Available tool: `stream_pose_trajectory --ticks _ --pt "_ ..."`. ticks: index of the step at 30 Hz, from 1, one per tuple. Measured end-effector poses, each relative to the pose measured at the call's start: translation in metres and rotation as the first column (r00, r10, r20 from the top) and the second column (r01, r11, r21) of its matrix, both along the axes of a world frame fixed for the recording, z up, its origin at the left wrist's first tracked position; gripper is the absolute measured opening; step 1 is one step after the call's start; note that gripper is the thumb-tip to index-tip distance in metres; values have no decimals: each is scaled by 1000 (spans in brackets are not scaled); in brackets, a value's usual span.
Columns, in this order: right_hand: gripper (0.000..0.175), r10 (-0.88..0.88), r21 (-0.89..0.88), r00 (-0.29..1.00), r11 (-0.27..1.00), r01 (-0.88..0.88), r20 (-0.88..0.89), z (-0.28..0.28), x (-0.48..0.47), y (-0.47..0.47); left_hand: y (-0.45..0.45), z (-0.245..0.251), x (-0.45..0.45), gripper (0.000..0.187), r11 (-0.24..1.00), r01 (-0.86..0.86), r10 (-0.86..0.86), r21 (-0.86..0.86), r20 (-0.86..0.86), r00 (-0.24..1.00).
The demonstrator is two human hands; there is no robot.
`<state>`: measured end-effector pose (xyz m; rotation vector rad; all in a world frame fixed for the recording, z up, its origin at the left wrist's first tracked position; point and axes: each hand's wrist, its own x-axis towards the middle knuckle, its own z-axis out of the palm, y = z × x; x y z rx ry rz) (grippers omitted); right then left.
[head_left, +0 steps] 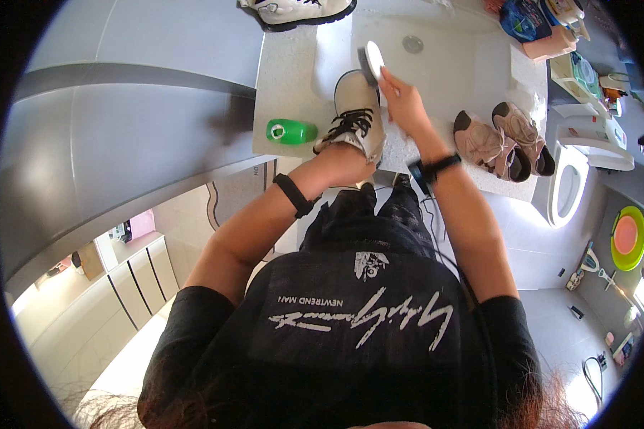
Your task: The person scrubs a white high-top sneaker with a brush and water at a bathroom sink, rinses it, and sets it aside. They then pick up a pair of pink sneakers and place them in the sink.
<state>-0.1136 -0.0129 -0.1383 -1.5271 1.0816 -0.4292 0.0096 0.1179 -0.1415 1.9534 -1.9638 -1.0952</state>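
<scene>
A white shoe with black laces [357, 96] is over the front rim of a sink, its toe towards the basin. My left hand [349, 165] is at its heel end and grips it, the fingers partly hidden by the shoe. In my right hand [406, 103] is a brush with a white back and dark bristles [374, 60], its bristles against or close beside the right side of the toe. An uncapped-looking green plastic bottle [295, 132] lies on the counter left of the shoe. A pair of pinkish sneakers [480, 138] rests on the counter to the right.
Beyond my hands is the wide sink basin with a round drain [412, 44]. Another white shoe [306, 12] stands at the back left. Bottles, one a pink bottle [550, 44], stand at the back right. A toilet [569, 185] is right of the counter; a grey tiled wall [155, 123] is left.
</scene>
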Motion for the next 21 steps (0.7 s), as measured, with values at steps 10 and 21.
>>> stream_pose_trajectory --ticks 10,21 --pt "39 71 96 995 993 -64 -65 2 -36 29 -3 0 1 42 996 74 -73 40 -25 997" --pt "43 11 394 999 919 6 -40 19 -73 57 -10 19 2 40 983 53 -75 -176 -117 990"
